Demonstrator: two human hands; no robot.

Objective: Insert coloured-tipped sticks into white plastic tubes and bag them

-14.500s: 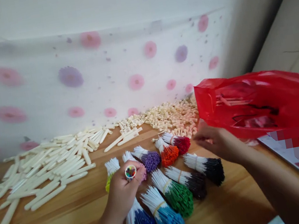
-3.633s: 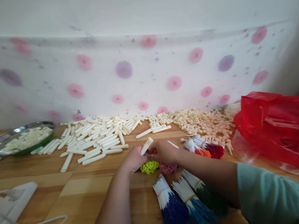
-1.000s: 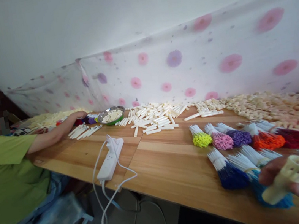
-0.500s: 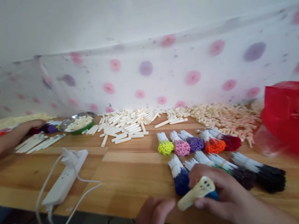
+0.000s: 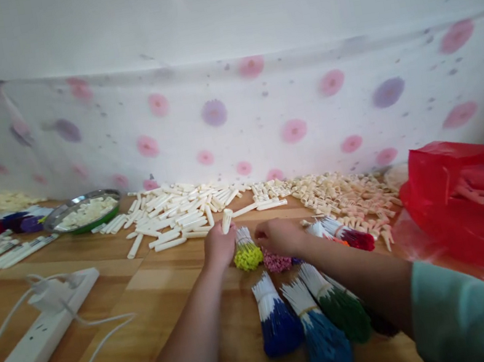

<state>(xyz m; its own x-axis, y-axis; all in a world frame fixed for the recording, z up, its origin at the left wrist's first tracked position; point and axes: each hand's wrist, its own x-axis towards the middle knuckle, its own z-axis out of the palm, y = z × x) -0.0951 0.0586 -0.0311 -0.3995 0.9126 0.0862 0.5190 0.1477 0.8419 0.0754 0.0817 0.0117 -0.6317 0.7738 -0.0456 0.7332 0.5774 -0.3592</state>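
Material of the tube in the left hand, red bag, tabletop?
Tube: probably moulded plastic, low sheen; smooth, even cream surface.
Red bag: likely thin, glossy plastic film; creases and highlights.
Tabletop: wood or wood-look laminate, satin; grain and plank seams show, can't tell which.

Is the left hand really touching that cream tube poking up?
Touching: the head view shows the left hand gripping the cream tube, with its upper end sticking out above.

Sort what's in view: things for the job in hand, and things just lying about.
Likely for the job:
cream tube, in the left hand
yellow bundle, between the hands
pink bundle, by the right hand
pile of pale rods

Seemingly just lying about:
power strip
red bag
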